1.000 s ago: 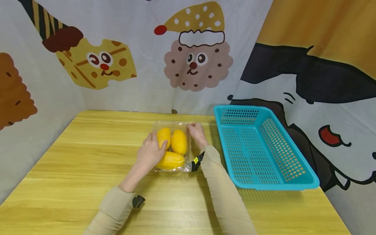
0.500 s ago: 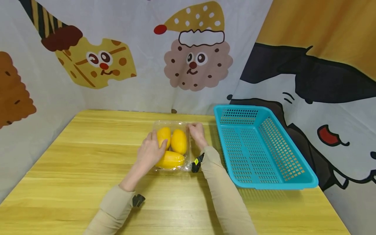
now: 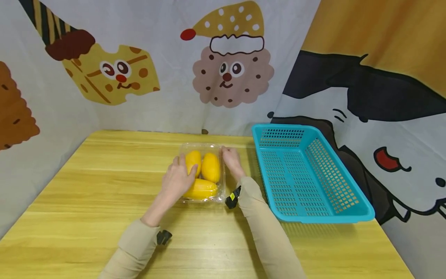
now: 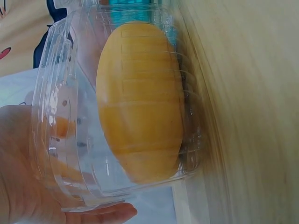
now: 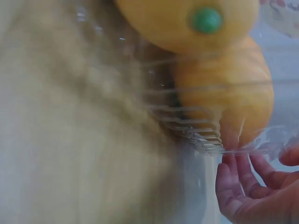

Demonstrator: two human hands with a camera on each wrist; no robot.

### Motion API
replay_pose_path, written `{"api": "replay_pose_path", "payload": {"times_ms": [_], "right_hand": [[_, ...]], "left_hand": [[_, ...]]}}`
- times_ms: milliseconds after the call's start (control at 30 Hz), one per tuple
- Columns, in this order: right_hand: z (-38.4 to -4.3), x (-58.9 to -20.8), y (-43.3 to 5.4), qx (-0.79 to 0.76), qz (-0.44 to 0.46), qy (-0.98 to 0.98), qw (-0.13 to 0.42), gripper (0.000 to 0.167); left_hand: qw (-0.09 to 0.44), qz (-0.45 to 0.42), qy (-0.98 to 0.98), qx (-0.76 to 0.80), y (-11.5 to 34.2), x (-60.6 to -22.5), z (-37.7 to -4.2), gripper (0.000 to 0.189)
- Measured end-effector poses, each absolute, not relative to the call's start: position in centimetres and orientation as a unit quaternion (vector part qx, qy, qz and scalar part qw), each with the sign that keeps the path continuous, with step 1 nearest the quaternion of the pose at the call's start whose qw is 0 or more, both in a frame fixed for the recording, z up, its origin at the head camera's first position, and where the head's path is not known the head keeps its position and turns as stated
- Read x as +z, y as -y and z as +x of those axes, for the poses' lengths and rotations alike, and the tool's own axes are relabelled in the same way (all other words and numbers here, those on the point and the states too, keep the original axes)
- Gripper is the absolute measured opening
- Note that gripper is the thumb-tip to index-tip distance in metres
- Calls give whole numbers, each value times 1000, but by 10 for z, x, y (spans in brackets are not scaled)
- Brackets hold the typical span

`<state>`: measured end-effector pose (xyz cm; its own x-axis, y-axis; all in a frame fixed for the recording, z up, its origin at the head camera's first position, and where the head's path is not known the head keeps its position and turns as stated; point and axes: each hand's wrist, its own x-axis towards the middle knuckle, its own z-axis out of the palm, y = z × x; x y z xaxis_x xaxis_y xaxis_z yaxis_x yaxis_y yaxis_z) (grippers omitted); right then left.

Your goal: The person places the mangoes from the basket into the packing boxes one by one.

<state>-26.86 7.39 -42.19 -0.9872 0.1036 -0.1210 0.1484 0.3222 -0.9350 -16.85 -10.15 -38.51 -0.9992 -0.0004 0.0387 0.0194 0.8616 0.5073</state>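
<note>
A clear plastic clamshell box [image 3: 203, 146] sits on the table in the head view. Inside are three yellow oval fruits: one at the front [image 3: 202, 189], one at the back right [image 3: 210, 167] and one at the back left, partly covered by my left hand [image 3: 175, 179]. That hand rests on the box's left side with fingers extended and thumb apart. At the back right corner, my right hand [image 3: 231, 159] pinches the box's edge; the right wrist view shows its bent fingers against the plastic. One fruit there has a green end [image 5: 207, 20]. In the left wrist view one fruit [image 4: 140, 102] shows large through the plastic.
A turquoise perforated basket [image 3: 259, 170] stands right of the box, near the table's right side. The wooden table [image 3: 104, 193] backs onto a cloth [image 3: 167, 108] printed with cartoon figures.
The head view has shifted slightly. Both hands stay at the same places on the box, and the fruits lie as before.
</note>
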Motion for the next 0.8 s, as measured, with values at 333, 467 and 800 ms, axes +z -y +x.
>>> {"api": "replay_pose_path", "payload": {"times_ms": [333,467,800], "right_hand": [[-243,-416,-74,-518,65,-853,17,39],[-230,-413,-73,-497,53,-866,4,38],[-195,-415,-76,-473,15,-881,6,34]], "left_hand": [[11,-2,964,-266,102,-387,-170,73],[11,0,963,-268,102,-387,-169,73],[16,-3,964,-267,102,-386,-169,73]]}}
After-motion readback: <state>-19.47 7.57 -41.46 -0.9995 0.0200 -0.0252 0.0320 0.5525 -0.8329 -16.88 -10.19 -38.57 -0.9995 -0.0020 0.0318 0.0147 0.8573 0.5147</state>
